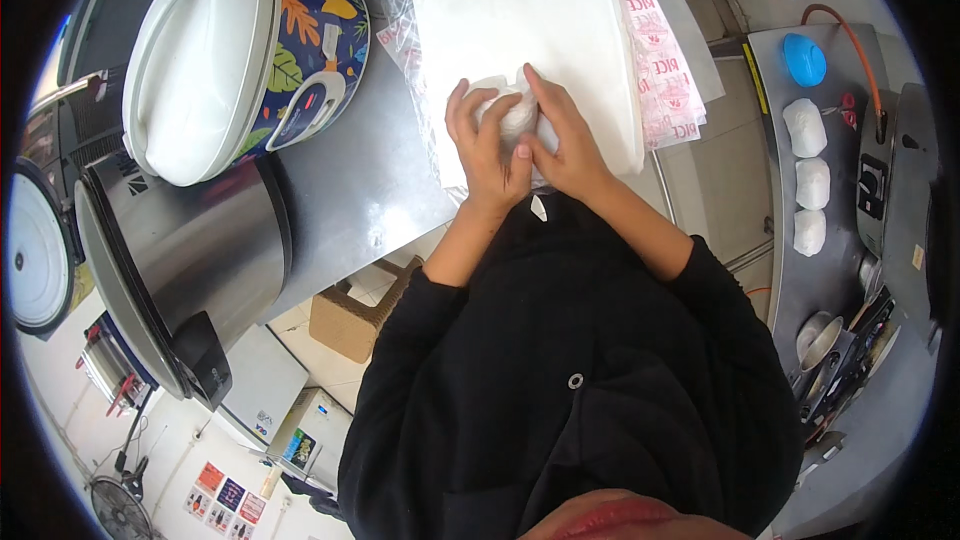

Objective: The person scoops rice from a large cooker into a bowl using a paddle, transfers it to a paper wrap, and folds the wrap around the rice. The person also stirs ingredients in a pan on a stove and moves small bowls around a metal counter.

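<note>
My left hand point(480, 139) and my right hand point(564, 131) cup a rounded white bundle point(517, 116) from both sides. Its wrapping looks like crumpled white paper; the contents are hidden. The bundle rests near the front edge of a stack of white paper sheets point(517, 15). Under that stack lie clear plastic and printed wrapping paper point(664, 52) with red lettering. Curled fingers of my left hand lie over the bundle's top, while my right thumb and fingers press along its right side.
A leaf-patterned rice cooker point(300, 60) and a steel rice cooker point(202, 232) crowd the left of the metal table point(352, 195). On the right-hand counter point(787, 285) are three white wrapped bundles point(812, 184), a blue bowl point(805, 60) and red-handled scissors point(847, 109). A woven stool point(349, 322) stands below.
</note>
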Demonstrator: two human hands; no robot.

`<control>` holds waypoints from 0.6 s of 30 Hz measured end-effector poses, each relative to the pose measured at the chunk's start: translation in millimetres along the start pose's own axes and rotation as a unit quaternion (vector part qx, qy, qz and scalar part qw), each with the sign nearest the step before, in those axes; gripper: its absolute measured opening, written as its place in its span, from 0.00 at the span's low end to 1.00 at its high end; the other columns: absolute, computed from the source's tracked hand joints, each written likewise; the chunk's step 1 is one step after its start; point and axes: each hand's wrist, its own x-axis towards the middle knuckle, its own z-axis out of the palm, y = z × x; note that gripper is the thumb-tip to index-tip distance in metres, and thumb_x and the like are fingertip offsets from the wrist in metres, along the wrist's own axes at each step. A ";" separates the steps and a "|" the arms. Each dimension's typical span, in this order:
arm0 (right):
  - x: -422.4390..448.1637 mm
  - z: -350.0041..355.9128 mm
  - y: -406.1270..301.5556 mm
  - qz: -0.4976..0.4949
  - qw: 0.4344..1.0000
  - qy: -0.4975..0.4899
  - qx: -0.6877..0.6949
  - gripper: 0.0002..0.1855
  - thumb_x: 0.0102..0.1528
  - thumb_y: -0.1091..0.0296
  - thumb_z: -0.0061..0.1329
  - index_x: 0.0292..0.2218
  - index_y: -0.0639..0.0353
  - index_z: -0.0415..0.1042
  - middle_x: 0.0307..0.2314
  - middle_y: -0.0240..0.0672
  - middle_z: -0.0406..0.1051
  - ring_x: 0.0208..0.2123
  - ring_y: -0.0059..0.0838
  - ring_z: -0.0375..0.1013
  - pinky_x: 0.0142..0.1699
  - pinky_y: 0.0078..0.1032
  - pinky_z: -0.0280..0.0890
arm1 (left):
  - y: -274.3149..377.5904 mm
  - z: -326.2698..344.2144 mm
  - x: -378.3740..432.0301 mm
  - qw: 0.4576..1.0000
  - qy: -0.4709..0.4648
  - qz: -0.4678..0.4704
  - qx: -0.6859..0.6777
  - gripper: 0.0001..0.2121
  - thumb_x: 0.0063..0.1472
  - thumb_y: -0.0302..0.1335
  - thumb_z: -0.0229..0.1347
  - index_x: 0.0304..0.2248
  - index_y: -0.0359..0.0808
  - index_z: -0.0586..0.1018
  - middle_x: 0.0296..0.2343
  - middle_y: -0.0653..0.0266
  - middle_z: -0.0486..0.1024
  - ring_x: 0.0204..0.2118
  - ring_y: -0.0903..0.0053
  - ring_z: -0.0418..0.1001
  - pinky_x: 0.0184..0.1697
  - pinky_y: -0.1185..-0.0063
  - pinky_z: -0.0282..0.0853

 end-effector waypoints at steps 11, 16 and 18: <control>9.6 25.2 -3.8 -0.004 1.000 0.007 -0.012 0.34 0.53 0.65 0.46 0.56 0.67 0.48 0.52 0.55 0.52 0.55 0.50 0.52 0.58 0.37 0.48 | 15.1 -3.9 0.9 0.904 0.070 -0.283 -0.312 0.34 0.62 0.48 0.36 0.57 0.28 0.50 0.53 0.48 0.51 0.55 0.62 0.54 0.56 0.72 0.51; -4.3 -25.9 -16.5 0.023 0.998 0.061 0.026 0.34 0.50 0.60 0.53 0.54 0.64 0.54 0.49 0.48 0.60 0.51 0.41 0.60 0.55 0.30 0.54 | 67.3 20.6 14.3 0.845 0.071 -0.314 -0.427 0.28 0.65 0.46 0.33 0.57 0.34 0.51 0.47 0.51 0.62 0.50 0.65 0.64 0.53 0.69 0.60; -30.2 -69.4 -17.6 0.070 0.993 0.090 0.010 0.36 0.46 0.56 0.57 0.51 0.60 0.58 0.45 0.46 0.64 0.47 0.38 0.65 0.52 0.30 0.57 | 110.8 47.7 17.1 0.798 0.040 -0.371 -0.473 0.27 0.65 0.44 0.33 0.57 0.36 0.51 0.48 0.52 0.61 0.51 0.64 0.63 0.54 0.69 0.59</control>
